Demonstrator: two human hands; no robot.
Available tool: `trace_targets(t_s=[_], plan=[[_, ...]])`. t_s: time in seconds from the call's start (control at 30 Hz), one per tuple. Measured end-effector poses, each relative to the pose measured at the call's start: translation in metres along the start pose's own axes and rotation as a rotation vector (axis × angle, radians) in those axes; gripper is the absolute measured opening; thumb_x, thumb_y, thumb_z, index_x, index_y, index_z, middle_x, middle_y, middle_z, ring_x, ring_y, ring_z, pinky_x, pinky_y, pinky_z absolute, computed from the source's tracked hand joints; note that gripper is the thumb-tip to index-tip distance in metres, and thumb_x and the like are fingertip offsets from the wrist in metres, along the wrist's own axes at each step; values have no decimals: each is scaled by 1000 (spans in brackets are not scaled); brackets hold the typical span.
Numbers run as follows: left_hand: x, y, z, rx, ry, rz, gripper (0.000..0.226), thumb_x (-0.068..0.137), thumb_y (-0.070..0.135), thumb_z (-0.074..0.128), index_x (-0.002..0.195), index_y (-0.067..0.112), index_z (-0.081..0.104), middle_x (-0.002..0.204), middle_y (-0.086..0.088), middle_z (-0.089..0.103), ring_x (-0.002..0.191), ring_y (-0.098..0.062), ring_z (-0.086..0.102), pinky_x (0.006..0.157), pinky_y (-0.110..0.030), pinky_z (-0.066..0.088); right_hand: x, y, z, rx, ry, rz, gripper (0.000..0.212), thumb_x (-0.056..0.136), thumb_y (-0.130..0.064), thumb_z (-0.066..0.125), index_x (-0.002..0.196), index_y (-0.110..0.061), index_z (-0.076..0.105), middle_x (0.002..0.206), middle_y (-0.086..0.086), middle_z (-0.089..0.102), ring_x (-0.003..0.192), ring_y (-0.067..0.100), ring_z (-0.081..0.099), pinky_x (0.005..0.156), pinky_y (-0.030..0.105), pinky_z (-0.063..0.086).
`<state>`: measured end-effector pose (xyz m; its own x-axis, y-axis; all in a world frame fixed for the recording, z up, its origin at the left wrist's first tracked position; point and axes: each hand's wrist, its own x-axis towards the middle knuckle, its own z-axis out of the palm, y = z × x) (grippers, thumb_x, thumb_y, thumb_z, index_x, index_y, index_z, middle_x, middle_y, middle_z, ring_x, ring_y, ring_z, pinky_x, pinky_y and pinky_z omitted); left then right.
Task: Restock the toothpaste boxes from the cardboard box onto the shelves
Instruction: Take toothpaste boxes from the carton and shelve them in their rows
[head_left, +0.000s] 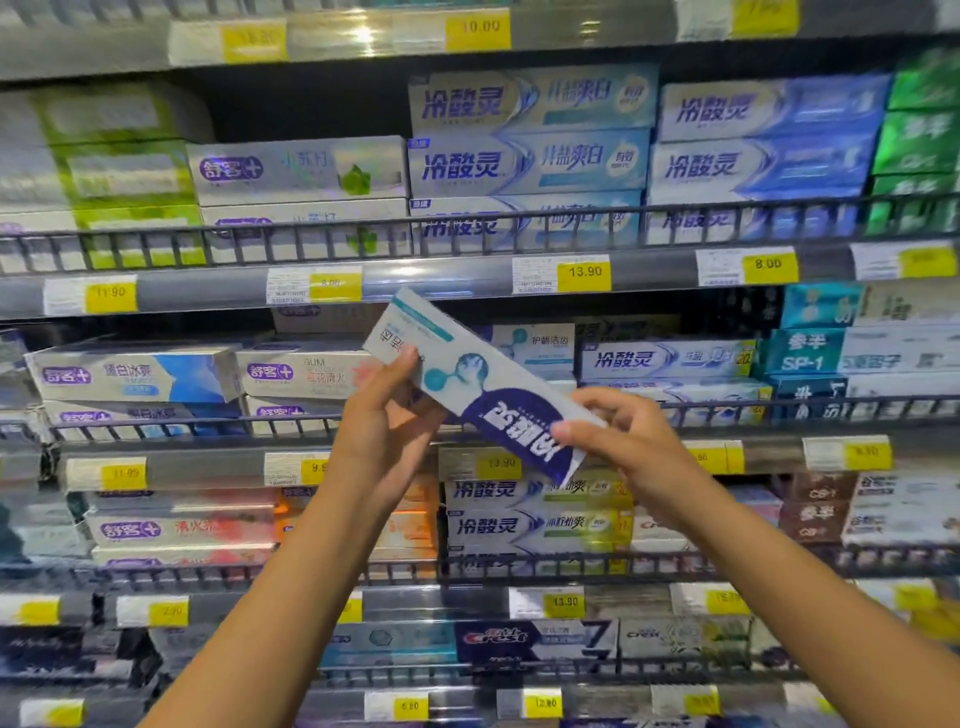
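Observation:
A white and dark-blue toothpaste box (467, 379) is held upside down and tilted in front of the shelves, its upper end to the left. My left hand (387, 415) grips its upper left end, thumb on the front face. My right hand (618, 426) pinches its lower right end. Behind the box, a gap opens in the middle shelf (727, 452), where similar boxes (540, 345) lie further back. The cardboard box is out of view.
Several shelves are stacked with toothpaste boxes behind low wire rails (467, 228). Yellow price tags (584, 273) line the shelf edges. Purple-logo boxes (135, 371) fill the left, blue-lettered boxes (530, 161) the centre, green ones (919, 140) the far right.

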<state>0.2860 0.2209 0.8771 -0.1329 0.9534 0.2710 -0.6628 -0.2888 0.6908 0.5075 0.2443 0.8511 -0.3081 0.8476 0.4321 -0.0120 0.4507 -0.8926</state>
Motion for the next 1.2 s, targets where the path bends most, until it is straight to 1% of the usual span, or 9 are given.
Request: trace_targets(t_s=[0.1,0.2,0.33,0.47,0.6,0.67,0.87,1.1,1.2], plan=[[4,0,-2,475,114,174,65,75,8,72,132,14,42,122,-10,58,105,-25,64,82,-34,56,16,-13,-23,79,134,-28,35,60,-25,82,89,-13,67,81,5,74,74,18,70,66,26,58],[2,-3,-1,892,145,326,58,78,8,73,130,14,50,126,-1,55,115,-15,54,84,-19,48,32,-22,-39,42,206,-80,36,59,-28,83,87,-12,68,74,1,73,70,14,69,62,25,57],[2,-4,-4,1030,154,460,40,82,10,70,119,16,56,113,3,61,104,-12,59,88,-27,50,53,-32,-49,-126,257,-103,19,75,-16,76,89,-10,65,76,1,71,69,12,66,56,21,50],[4,-4,-13,1172,169,568,34,84,18,68,112,27,52,108,7,58,103,-12,56,75,-17,45,73,-28,-48,-298,255,-92,32,73,-26,79,96,-8,66,91,19,66,76,19,58,61,22,47],[5,-7,-22,1425,163,643,41,83,28,68,120,19,53,117,-1,58,109,-15,53,88,-33,50,82,-20,-39,-391,192,-94,41,70,-36,79,97,-8,65,99,23,67,91,34,64,80,45,53],[4,-9,-25,1536,159,685,45,84,32,67,123,15,53,118,-4,58,111,-18,51,93,-38,47,85,-15,-35,-441,167,-81,41,71,-39,78,96,-10,64,98,19,67,91,34,64,77,45,52],[3,-13,-34,1729,173,693,56,82,46,64,126,13,52,121,-7,56,113,-26,50,95,-39,41,90,-2,-35,-564,157,-17,66,66,-48,78,116,-9,60,107,5,62,98,20,58,77,28,44],[2,-15,-37,1693,144,639,65,79,57,61,130,19,49,125,-3,54,116,-19,47,94,-33,38,93,-5,-35,-491,183,29,50,67,-38,80,104,-15,56,95,0,64,84,10,62,63,18,52],[-2,-14,-37,1549,125,613,62,78,57,61,128,23,50,123,4,54,113,-11,46,92,-27,36,94,-3,-34,-376,197,60,49,69,-37,79,105,-13,58,96,2,66,85,12,64,70,25,55]])
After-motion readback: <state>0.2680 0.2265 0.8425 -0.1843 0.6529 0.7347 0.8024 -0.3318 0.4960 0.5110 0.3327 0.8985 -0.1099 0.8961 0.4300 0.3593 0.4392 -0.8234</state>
